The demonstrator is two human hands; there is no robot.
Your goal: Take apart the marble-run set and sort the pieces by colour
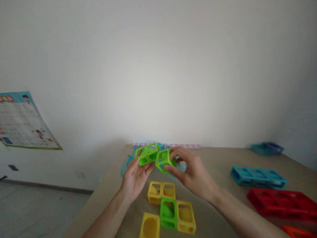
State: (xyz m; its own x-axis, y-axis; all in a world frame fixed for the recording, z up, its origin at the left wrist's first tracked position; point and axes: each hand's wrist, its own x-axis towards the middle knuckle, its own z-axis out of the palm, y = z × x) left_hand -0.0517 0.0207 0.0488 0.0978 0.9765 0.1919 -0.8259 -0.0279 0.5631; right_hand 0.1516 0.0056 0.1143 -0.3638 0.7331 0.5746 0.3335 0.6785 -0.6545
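Observation:
My left hand [135, 178] is closed on a light green pair of open-framed cube blocks [148, 154], held tilted above the table. In my right hand [190, 168], thumb and fingers pinch a single light green cube block [163, 160]. The two green pieces meet or overlap in view; I cannot tell whether they are joined. Below my hands lie a yellow pair of cube blocks [161, 191], a green cube block [168, 213], a yellow cube block [186, 217] beside it, and another yellow cube block [150, 226] at the bottom edge.
On the table [210, 185], a teal row of blocks [259, 177], a red row [284, 204] and an orange piece [298, 231] lie to the right. A blue container [272, 148] stands at the back right. Behind my hands is a translucent blue bag [126, 165], near the wall.

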